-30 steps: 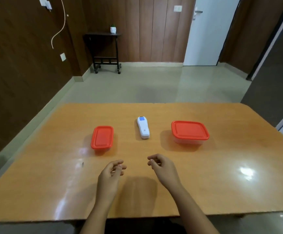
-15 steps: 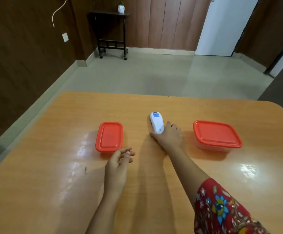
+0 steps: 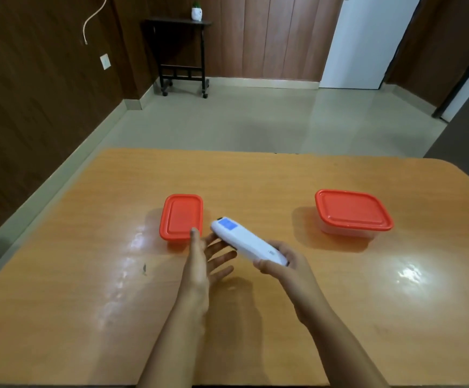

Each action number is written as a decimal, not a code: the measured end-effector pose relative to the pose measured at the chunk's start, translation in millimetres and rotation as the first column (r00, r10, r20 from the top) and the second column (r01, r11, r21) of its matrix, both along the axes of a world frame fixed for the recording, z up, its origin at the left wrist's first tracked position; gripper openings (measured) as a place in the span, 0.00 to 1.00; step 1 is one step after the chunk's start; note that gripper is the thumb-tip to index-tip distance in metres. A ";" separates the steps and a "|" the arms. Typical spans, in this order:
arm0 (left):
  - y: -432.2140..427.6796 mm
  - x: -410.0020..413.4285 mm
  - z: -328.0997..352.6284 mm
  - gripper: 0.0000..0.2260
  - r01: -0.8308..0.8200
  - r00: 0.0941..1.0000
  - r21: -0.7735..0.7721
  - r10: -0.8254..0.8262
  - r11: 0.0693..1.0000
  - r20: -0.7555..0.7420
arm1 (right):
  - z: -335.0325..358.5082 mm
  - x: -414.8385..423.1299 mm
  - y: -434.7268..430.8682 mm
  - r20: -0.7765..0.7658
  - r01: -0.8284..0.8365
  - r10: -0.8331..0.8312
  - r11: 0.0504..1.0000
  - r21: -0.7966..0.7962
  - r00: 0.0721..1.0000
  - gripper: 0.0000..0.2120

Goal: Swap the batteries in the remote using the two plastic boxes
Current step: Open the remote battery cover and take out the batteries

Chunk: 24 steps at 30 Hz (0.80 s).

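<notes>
A white remote (image 3: 244, 240) with a small blue screen at its far end is held above the table, tilted up to the left. My right hand (image 3: 282, 266) grips its near end. My left hand (image 3: 206, 257) is open with fingers spread, just under the remote's far end. A small box with a red lid (image 3: 181, 217) sits shut on the table just left of the hands. A larger clear box with a red lid (image 3: 352, 212) sits shut to the right, apart from both hands.
The wooden table (image 3: 255, 317) has a small dark mark (image 3: 144, 268) left of my left hand. Beyond its far edge lie the floor, a black side table (image 3: 181, 56) with a small pot, and a white door (image 3: 367, 40).
My right hand reached the remote, picked it up off the table and brought it closer. My left hand opened and rose under the remote's far end. The camera shifted too.
</notes>
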State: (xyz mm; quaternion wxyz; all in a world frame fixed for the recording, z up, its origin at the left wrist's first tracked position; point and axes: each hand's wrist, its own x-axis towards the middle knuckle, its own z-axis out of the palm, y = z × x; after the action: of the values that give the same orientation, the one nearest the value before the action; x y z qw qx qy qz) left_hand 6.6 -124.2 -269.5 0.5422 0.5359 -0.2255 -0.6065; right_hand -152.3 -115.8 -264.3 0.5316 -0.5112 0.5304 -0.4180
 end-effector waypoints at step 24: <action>15.6 -9.2 -13.0 0.09 0.106 0.959 -0.033 -0.093 0.994 0.267 | -11.7 4.0 4.9 0.251 -0.269 0.180 0.882 0.387 0.951 0.11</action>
State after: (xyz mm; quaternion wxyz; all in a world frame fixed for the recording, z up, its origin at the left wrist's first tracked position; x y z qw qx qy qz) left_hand -2.6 -108.6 -282.5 0.4886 0.5873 -0.3370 -0.5503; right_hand -148.3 -110.9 -276.0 0.7257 -0.3977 0.4859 -0.2812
